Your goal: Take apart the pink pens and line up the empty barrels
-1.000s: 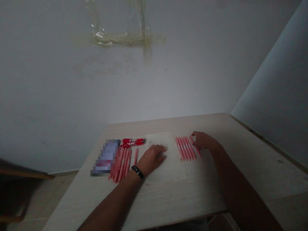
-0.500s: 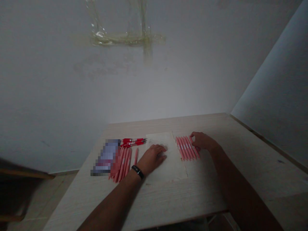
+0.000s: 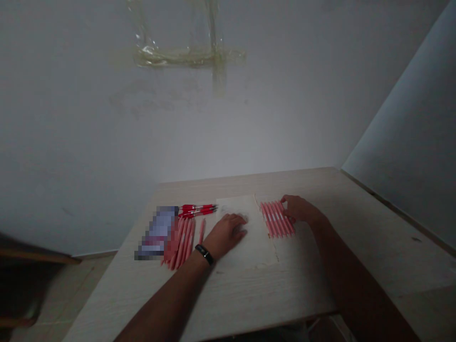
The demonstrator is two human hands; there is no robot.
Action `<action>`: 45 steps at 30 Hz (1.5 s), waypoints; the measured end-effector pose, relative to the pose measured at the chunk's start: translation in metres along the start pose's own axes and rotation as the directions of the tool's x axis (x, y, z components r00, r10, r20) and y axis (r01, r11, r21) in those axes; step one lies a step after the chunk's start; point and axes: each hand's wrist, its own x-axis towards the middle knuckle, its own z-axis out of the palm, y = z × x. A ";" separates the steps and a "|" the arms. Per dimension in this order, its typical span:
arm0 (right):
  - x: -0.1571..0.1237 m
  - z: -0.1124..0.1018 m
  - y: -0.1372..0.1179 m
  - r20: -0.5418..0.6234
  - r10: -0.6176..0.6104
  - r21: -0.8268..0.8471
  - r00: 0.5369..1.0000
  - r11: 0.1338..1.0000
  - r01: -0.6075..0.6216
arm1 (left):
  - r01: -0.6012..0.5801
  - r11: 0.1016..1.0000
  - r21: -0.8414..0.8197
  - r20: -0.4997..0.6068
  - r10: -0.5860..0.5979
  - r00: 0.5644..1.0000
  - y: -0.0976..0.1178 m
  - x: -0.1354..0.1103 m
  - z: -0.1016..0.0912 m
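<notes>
My left hand (image 3: 228, 232), with a black band (image 3: 204, 254) at its wrist, lies palm down and open on a sheet of paper (image 3: 258, 254). To the right, several pink pens (image 3: 276, 219) form a tight row, side by side, partly over the paper's right edge. My right hand (image 3: 298, 209) is at the row's right end, its curved, parted fingers touching the outermost pen. More pink pens (image 3: 183, 244) lie bunched left of my left hand, one single pink pen (image 3: 202, 230) a little apart from them. Some fingertips of my right hand are hidden.
Several red pens with dark tips (image 3: 197, 210) lie crosswise behind the pink bunch. A pixelated flat object (image 3: 156, 232) sits at the left of the wooden table (image 3: 249, 304). A wall with yellowed tape (image 3: 178, 58) rises behind the table, and another wall stands at the right.
The rightmost pink pen has shifted slightly left against the row, with my right hand at it. My left hand has stayed in place.
</notes>
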 end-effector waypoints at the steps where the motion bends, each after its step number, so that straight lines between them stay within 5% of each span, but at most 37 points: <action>1: 0.000 0.000 0.000 0.006 0.007 0.010 1.000 1.000 -0.007 | 0.001 1.000 0.001 0.002 -0.001 1.000 0.000 0.000 0.000; 13: 0.002 0.000 -0.002 -0.141 0.041 0.054 0.989 0.998 -0.034 | 0.024 1.000 -0.001 -0.003 -0.024 1.000 0.003 0.000 -0.002; 20: -0.004 0.005 -0.035 -0.327 -0.255 0.074 0.910 0.953 0.294 | 0.167 0.981 0.100 -0.066 -0.161 0.985 0.006 -0.001 -0.006; 25: -0.014 0.020 -0.065 -0.230 -0.432 0.151 0.872 0.869 0.471 | 0.400 0.873 0.279 -0.109 -0.385 0.917 -0.002 -0.003 -0.022; 30: -0.017 0.025 -0.076 -0.114 -0.440 0.201 0.891 0.868 0.455 | 0.587 0.691 0.422 -0.182 -0.570 0.801 -0.015 -0.008 -0.055; 37: -0.015 0.026 -0.076 -0.099 -0.441 0.205 0.892 0.868 0.452 | 0.641 0.601 0.476 -0.140 -0.668 0.731 -0.025 -0.014 -0.074; 45: -0.017 0.031 -0.076 -0.068 -0.446 0.255 0.892 0.857 0.448 | 0.619 0.696 0.363 -0.189 -0.596 0.781 -0.034 -0.017 -0.054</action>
